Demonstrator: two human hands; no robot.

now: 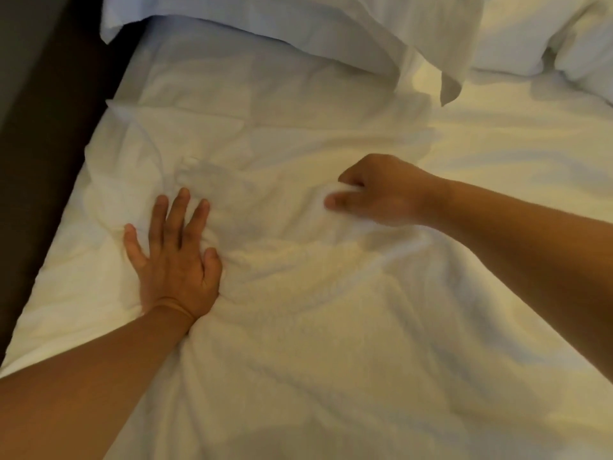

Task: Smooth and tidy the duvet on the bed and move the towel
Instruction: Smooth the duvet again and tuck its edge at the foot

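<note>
Near the bed's left edge, her left hand [172, 260] presses flat while the right hand [374, 190] pinches the soft, light duvet [331, 327]; gripping a fold suits it.

Two bare forearms enter the frame, one from the lower left, one from the right edge, with no sleeves showing. The left hand [174, 260] has a thin tan band [175, 308] around its wrist; the right hand [381, 190] looks blurred
</note>
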